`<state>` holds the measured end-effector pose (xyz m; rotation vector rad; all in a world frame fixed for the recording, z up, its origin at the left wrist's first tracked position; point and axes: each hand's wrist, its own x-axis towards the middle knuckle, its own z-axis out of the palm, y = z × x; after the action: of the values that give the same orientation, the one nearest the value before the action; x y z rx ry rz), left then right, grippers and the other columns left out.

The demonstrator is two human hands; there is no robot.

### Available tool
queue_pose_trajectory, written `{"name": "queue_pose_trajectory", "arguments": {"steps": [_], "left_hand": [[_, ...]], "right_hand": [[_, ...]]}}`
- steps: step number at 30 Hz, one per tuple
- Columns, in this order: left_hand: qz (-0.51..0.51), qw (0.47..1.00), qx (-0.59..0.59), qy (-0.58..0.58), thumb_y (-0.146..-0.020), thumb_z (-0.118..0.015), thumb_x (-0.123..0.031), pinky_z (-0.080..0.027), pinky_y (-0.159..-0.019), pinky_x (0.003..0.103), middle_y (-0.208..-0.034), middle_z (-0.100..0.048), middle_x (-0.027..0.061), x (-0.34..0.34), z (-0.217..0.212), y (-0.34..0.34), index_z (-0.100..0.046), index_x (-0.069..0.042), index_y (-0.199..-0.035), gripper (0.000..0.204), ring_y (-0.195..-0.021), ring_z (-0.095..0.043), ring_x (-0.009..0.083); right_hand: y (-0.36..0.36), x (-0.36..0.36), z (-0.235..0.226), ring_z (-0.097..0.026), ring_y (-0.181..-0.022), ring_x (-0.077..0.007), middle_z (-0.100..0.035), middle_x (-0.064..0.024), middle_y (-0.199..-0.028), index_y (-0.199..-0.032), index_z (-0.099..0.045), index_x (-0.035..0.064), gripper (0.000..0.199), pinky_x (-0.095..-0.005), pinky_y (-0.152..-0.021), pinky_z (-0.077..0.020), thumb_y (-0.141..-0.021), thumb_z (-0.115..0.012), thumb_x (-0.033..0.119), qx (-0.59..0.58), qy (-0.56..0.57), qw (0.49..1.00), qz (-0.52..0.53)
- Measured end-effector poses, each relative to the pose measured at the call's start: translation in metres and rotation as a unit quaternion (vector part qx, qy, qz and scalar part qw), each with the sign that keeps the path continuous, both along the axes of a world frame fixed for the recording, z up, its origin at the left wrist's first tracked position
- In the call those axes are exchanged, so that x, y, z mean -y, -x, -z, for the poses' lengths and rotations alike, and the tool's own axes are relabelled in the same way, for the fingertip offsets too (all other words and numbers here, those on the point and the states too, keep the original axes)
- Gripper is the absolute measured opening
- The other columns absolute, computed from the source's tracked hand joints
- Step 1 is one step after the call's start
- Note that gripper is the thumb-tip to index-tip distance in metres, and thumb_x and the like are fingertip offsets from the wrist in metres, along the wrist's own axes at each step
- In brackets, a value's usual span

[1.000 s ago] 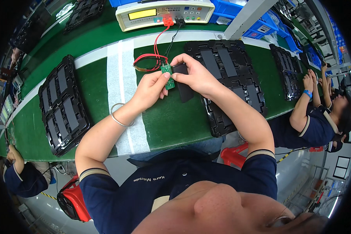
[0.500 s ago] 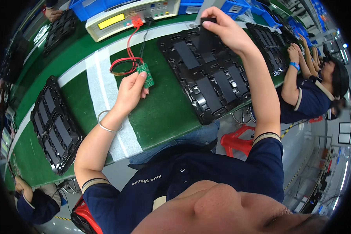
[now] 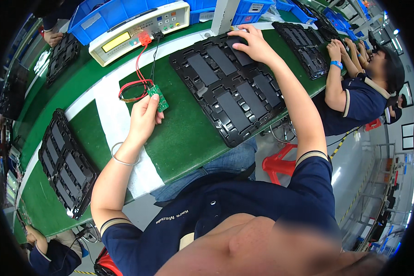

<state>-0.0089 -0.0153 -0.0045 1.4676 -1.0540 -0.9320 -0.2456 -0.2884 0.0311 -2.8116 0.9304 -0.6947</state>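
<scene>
My left hand (image 3: 143,116) is closed on a small green circuit board (image 3: 159,98), thumb on its face. Red and black wires (image 3: 139,69) lead from the board up to a bench tester (image 3: 138,34) with a yellow display. A black moulded tray (image 3: 211,94) lies right of it, holding several flat dark-grey rectangular pieces (image 3: 202,70) in its pockets. Over the far right corner of this tray, my right hand (image 3: 254,45) has its thumb and fingers spread. Beneath them a flat dark rectangular piece (image 3: 239,53) lies in a pocket, partly covered by the fingers.
Another filled black tray (image 3: 66,168) lies at the left, and one more (image 3: 303,50) at the right. Blue bins (image 3: 99,20) stand behind the tester, beside a grey post (image 3: 224,17). A co-worker (image 3: 363,94) sits at the right, near a red stool (image 3: 278,163).
My right hand has lowered the dark piece from upright above the tray to flat in a pocket, and its fingers have spread. The left hand still holds the board. The view has shifted slightly.
</scene>
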Motion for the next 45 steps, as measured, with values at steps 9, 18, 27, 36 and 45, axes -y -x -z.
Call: {"name": "queue_pose_trajectory", "arguments": {"steps": [9,18,27,36,45], "left_hand": [[-0.001,1.000,-0.007,-0.005,-0.091,-0.041,-0.028,-0.036,-0.041,0.018,-0.053,-0.051,0.0011,-0.001,-0.001,0.002,-0.048,-0.005,-0.067,0.034,-0.042,-0.045,0.0054],[-0.007,1.000,-0.017,-0.007,-0.091,-0.041,-0.028,-0.036,-0.041,0.018,-0.053,-0.051,0.0007,-0.002,0.000,0.002,-0.048,-0.006,-0.068,0.033,-0.043,-0.044,0.0048],[0.013,1.000,-0.024,0.005,-0.091,-0.042,-0.027,-0.036,-0.044,0.018,-0.054,-0.050,-0.0005,-0.003,-0.001,0.004,-0.048,-0.006,-0.068,0.032,-0.044,-0.044,0.0041],[0.017,1.000,0.003,0.009,-0.090,-0.043,-0.028,-0.038,-0.044,0.019,-0.053,-0.051,0.0006,-0.004,-0.003,0.003,-0.049,-0.004,-0.066,0.034,-0.045,-0.046,0.0047],[0.017,0.999,-0.037,0.009,-0.089,-0.043,-0.029,-0.039,-0.044,0.020,-0.055,-0.053,0.0020,-0.004,-0.003,-0.001,-0.049,-0.003,-0.068,0.034,-0.047,-0.049,0.0069]], "right_hand": [[0.062,-0.052,-0.013,-0.040,-0.086,-0.0226,-0.049,-0.0051,-0.077,-0.069,-0.061,0.0052,0.029,-0.0308,-0.081,-0.0328,-0.082,-0.052,0.029,-0.052,-0.113,0.991,0.044],[0.064,-0.076,0.003,-0.039,-0.092,-0.0239,-0.046,-0.0068,-0.088,-0.083,-0.054,0.0056,0.018,-0.0318,-0.085,-0.0324,-0.081,-0.053,0.023,-0.021,-0.105,0.993,0.040],[0.082,-0.082,-0.017,-0.055,-0.067,-0.0110,-0.056,-0.0043,-0.077,-0.101,-0.045,0.0049,0.035,-0.0231,-0.064,-0.0451,-0.070,-0.061,-0.002,0.194,-0.551,0.810,-0.057],[-0.008,-0.114,-0.031,-0.054,-0.072,-0.0131,-0.055,-0.0071,-0.083,-0.107,-0.044,0.0055,0.035,-0.0251,-0.067,-0.0441,-0.076,-0.059,0.000,0.273,-0.638,0.702,-0.157],[-0.112,-0.150,-0.013,-0.050,-0.076,-0.0092,-0.052,-0.0027,-0.083,-0.104,-0.044,0.0041,0.033,-0.0231,-0.071,-0.0412,-0.075,-0.059,0.000,0.178,-0.627,0.737,-0.177]]}}
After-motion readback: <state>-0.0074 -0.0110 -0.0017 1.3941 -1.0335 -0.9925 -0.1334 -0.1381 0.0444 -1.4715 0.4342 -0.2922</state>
